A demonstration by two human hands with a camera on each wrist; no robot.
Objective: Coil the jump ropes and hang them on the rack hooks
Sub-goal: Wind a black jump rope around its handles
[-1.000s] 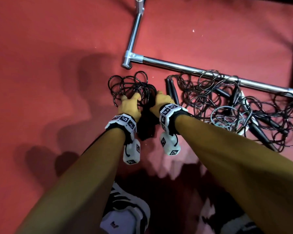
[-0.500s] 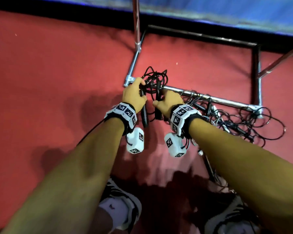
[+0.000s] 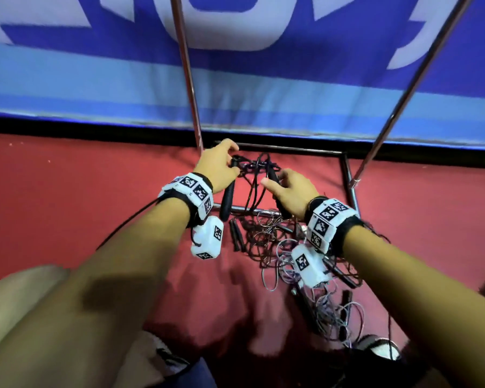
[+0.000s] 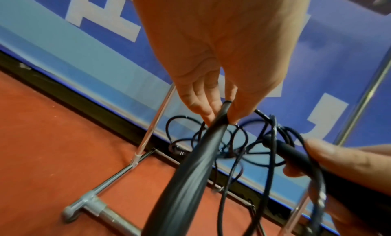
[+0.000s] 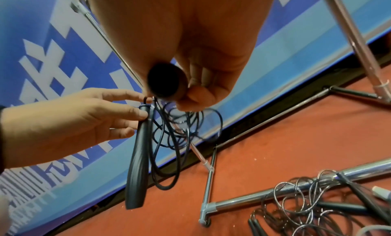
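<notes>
Raised off the red floor [image 3: 67,219] since earlier, the black jump rope [image 3: 256,175] hangs before a blue banner [image 3: 95,79]. Left hand [image 3: 219,166] pinches one handle [image 4: 190,172]; right hand [image 3: 291,191] grips the other. Remaining ropes [image 3: 277,242] lie tangled beside the rack base [image 5: 275,194].

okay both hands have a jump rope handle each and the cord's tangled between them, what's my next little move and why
Probably draw the left hand and right hand slightly apart: each grips a black handle, and the cord bunches in loose crossed loops between them, too messy to coil.
</notes>
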